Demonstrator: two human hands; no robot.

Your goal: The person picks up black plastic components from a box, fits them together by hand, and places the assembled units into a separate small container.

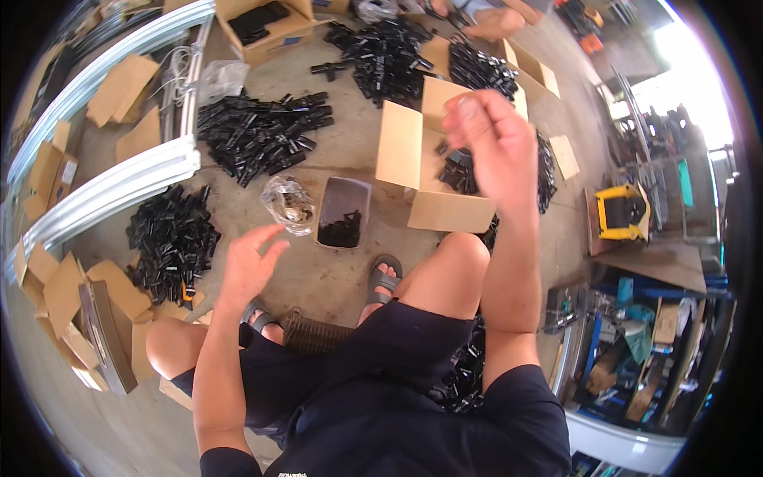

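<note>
My right hand [502, 151] is raised over an open cardboard box [400, 145]. Its fingers are curled in against the thumb, slightly blurred, and whatever they may hold is hidden. Inside that box, partly behind the hand, lie black parts [458, 175]. My left hand [250, 264] hovers in front of my left knee, fingers stretched and thumb apart, with nothing in it. Beyond it stand a crumpled clear plastic bag [288, 205] with small brownish pieces inside and a grey rectangular tub [343, 191] holding small black pieces [342, 230].
Heaps of black parts lie at the left [171, 242], farther back [266, 131] and at the far middle [381, 63]. Silver metal profiles [119, 187] and opened cartons [103, 318] are on the left. Another person's hand [497, 24] shows at the far edge. A shelf [644, 358] stands right.
</note>
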